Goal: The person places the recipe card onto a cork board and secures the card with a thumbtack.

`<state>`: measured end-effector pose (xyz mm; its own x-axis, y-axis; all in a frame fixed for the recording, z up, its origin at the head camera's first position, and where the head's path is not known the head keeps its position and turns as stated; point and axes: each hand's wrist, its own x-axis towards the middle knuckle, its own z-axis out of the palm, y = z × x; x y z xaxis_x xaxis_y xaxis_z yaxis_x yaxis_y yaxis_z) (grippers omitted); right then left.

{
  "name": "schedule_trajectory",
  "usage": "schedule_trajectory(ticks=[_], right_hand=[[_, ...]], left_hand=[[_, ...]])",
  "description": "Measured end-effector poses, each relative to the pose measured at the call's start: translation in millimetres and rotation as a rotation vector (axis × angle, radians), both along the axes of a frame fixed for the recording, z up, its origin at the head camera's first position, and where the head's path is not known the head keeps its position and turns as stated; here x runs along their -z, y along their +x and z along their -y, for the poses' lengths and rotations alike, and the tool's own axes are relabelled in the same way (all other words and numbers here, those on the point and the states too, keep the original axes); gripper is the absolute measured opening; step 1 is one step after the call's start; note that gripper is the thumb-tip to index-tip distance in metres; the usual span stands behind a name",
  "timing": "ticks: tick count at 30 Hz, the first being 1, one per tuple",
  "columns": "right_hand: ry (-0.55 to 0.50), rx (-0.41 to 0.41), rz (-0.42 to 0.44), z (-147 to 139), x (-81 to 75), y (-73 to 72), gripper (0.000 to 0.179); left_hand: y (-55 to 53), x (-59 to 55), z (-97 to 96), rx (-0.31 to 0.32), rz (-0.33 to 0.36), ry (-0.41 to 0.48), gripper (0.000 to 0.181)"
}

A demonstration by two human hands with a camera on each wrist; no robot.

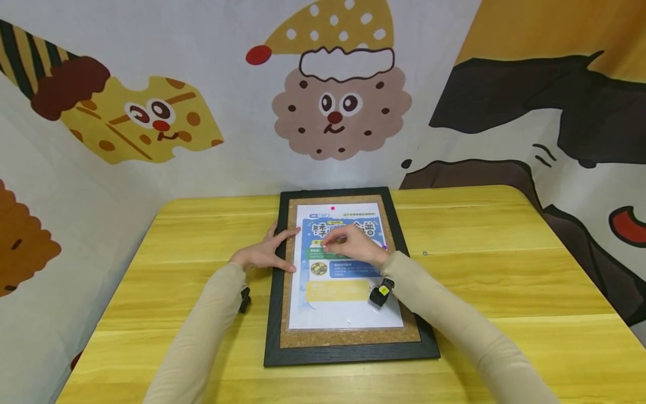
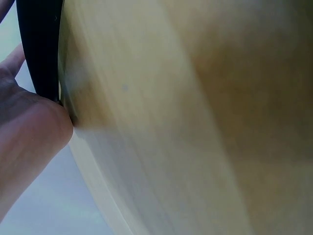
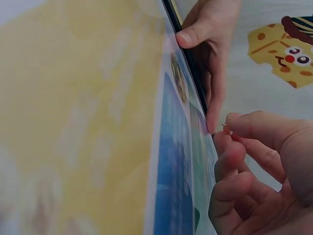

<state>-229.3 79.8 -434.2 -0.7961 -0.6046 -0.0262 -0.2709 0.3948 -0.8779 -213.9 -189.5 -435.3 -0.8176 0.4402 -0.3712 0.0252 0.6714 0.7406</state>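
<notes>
A corkboard point(image 1: 348, 338) in a black frame point(image 1: 353, 354) lies on the table. On it is a printed poster point(image 1: 343, 312) under a clear sheet. My left hand point(image 1: 264, 252) spreads its fingers over the board's left edge, fingertips at the poster's side. Above the poster's upper middle, my right hand point(image 1: 355, 245) pinches a small thumbtack point(image 3: 224, 126) between thumb and forefinger; its metal point shows in the right wrist view, its head mostly hidden by the fingers. A red tack point(image 1: 332, 208) sits at the poster's top, a purple tack point(image 1: 384, 247) at its right edge.
A small grey round object point(image 1: 425, 253) lies on the wooden table point(image 1: 484, 292) right of the board. Behind the table hangs a cloth point(image 1: 242, 163) with cartoon food figures. Each wrist wears a black camera, the right one point(image 1: 379, 295) over the poster.
</notes>
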Motion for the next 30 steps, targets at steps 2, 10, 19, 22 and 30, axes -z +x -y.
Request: schedule_trajectory(ticks=[2, 10, 19, 22, 30], right_hand=[[0.001, -0.025, -0.018, 4, 1.2, -0.2, 0.017], [0.042, -0.074, -0.054, 24, 1.0, -1.6, 0.015], [0.091, -0.125, -0.114, 39, 1.7, -5.5, 0.012], [0.084, -0.14, -0.116, 42, 2.9, -6.7, 0.012], [0.072, -0.131, -0.101, 49, 7.6, -9.9, 0.013]], left_hand=[[-0.1, -0.1, 0.1, 0.002, -0.001, -0.005, 0.101], [-1.0, -0.9, 0.7, 0.023, -0.014, -0.011, 0.101], [-1.4, -0.2, 1.6, 0.036, -0.023, -0.011, 0.101], [-1.2, -0.8, 1.6, 0.034, -0.024, -0.01, 0.1], [-1.2, -0.5, 0.6, 0.031, -0.026, -0.006, 0.1]])
